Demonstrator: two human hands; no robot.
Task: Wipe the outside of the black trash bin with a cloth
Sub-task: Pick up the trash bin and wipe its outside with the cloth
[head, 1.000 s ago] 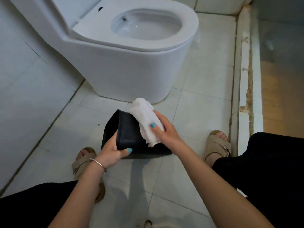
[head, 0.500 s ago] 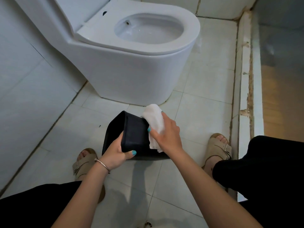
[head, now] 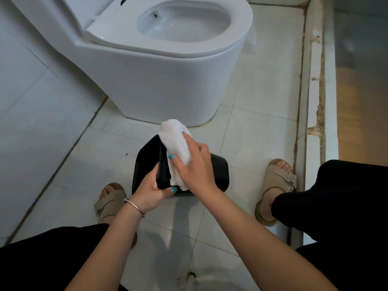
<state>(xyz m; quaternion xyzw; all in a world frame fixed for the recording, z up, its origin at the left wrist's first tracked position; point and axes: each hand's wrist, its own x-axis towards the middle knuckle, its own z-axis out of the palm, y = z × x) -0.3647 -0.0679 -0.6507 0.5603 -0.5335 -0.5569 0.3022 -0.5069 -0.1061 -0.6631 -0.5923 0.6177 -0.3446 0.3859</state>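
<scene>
the wiping step is under way: the black trash bin lies tipped on the floor before the toilet, the left hand grasping its rim. the right hand clutches the white cloth against its side. next, probably turn the bin to reach an unwiped face.

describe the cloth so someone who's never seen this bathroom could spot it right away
Start at the white toilet; on the floor tiles just in front of its base sits the black trash bin. The cloth is the bunched white wad the right hand holds against the bin, the only soft white thing there.
</scene>
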